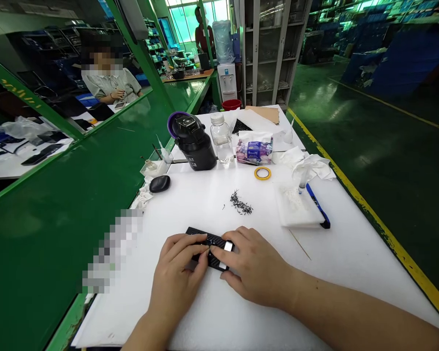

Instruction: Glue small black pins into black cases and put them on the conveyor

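Note:
A flat black carbon-patterned part (207, 241) with a small silver piece at its right end lies on the white foam mat (205, 312). My left hand (175, 275) rests on its left side, fingers curled and pressing down on it. My right hand (254, 265) covers its right end, fingertips pinched at the silver piece. A small heap of tiny black parts (241, 204) lies just beyond the hands.
Behind stand a black jug (194, 142), a clear bottle (221, 141), a tissue pack (254, 149), a yellow tape ring (262, 173) and a blue pen (317, 204) on a white pad. A black oval object (160, 184) lies left. A person sits beyond the green divider (76, 195).

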A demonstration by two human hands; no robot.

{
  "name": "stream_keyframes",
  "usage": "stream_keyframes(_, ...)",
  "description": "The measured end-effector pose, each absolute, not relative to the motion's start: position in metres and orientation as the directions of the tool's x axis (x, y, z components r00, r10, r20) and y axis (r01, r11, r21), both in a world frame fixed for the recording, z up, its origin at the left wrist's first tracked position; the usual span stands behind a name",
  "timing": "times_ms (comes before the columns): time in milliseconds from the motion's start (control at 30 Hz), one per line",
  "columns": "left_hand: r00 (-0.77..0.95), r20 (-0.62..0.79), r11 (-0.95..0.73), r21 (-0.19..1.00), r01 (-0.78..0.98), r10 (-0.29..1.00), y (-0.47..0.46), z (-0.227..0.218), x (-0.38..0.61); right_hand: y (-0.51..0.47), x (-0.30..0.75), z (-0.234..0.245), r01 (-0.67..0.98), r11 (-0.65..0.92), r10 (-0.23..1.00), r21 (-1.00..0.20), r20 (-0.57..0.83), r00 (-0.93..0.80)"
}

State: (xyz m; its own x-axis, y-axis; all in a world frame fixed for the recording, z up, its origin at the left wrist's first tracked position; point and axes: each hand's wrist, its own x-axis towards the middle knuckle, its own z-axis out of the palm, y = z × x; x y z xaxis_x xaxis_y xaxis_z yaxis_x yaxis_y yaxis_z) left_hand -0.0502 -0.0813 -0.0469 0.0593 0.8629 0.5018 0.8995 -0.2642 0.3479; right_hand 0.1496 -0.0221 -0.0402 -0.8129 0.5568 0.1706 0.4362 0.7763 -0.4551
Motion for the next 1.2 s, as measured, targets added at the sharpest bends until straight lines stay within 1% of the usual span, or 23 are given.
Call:
stream_keyframes(67, -0.017, 0.441, -0.194, 0.430, 0.882, 0.898, -0.080, -0.046, -0.051, -0.023, 0.149, -0.039, 0.445, 0.787, 0.553, -0.427, 0.168, -0.816)
stream_keyframes(100, -0.068, 0.394, -0.148, 0.492, 0.858, 0.916, -0.079, -0.046, -0.052, -0.024, 0.148, -0.038, 0.450, 0.792, 0.551, -0.413, 0.167, -0.818)
stream_keyframes(200, -0.223, 0.223, 0.007, 0.692, 0.721, 0.949, -0.076, -0.045, -0.055, -0.026, 0.146, -0.035, 0.465, 0.806, 0.547, -0.367, 0.159, -0.822)
stream_keyframes(267, -0.279, 0.135, 0.081, 0.761, 0.644, 0.951, -0.073, -0.044, -0.056, -0.029, 0.145, -0.034, 0.478, 0.810, 0.549, -0.340, 0.152, -0.822)
stream_keyframes(367, -0.283, 0.089, 0.117, 0.765, 0.634, 0.955, -0.070, -0.044, -0.056, -0.032, 0.143, -0.033, 0.498, 0.811, 0.557, -0.306, 0.146, -0.818)
stream_keyframes(567, -0.285, 0.059, 0.135, 0.777, 0.615, 0.957, -0.070, -0.045, -0.055, -0.036, 0.139, -0.035, 0.508, 0.832, 0.545, -0.224, 0.154, -0.824)
stream_keyframes(733, -0.311, 0.030, 0.169, 0.789, 0.590, 0.950, -0.068, -0.042, -0.054, -0.032, 0.139, -0.033, 0.495, 0.834, 0.535, -0.244, 0.134, -0.834)
stream_keyframes(967, -0.334, 0.027, 0.190, 0.779, 0.598, 0.942, -0.066, -0.040, -0.053, -0.026, 0.148, -0.037, 0.446, 0.839, 0.508, -0.312, 0.156, -0.847)
stream_keyframes(1200, -0.315, 0.026, 0.179, 0.778, 0.603, 0.949, -0.067, -0.041, -0.054, -0.025, 0.146, -0.033, 0.457, 0.842, 0.511, -0.288, 0.147, -0.847)
